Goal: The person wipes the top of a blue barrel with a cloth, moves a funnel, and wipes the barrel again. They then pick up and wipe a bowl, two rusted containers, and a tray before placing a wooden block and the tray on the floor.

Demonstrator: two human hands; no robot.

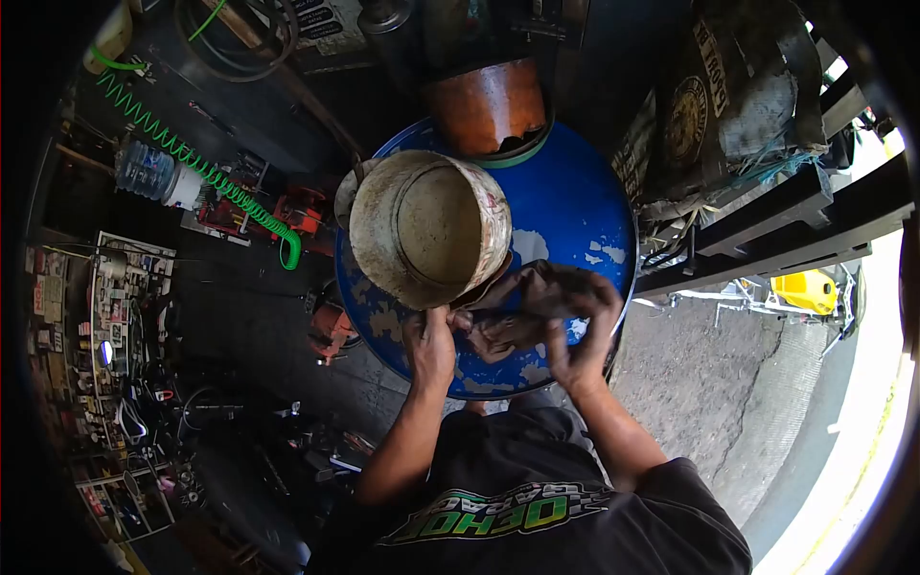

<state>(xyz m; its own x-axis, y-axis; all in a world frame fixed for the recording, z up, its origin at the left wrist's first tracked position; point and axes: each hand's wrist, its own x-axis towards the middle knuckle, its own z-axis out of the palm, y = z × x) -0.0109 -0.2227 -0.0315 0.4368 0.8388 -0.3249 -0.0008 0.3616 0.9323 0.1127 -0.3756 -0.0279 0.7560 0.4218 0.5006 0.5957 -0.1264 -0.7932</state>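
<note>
A dirty, dark rag (pixel 508 331) is bunched between my two hands over the top of a blue drum (pixel 585 192). My left hand (pixel 431 350) pinches its left end, just below the rim of a grimy white bucket (pixel 426 230). At the rag's right side my right hand (pixel 585 335) curls its fingers over the cloth, with the thumb apart from them; this part is slightly blurred. The bucket stands on the drum with its opening facing me, and its inside is stained.
A rusty orange container (pixel 489 105) sits at the drum's far edge. On the left hang a green coiled hose (pixel 220 182) and shelves of small parts (pixel 115 326). A red vise-like tool (pixel 331 331) is beside the drum. Dark metal beams (pixel 757 240) stand at right.
</note>
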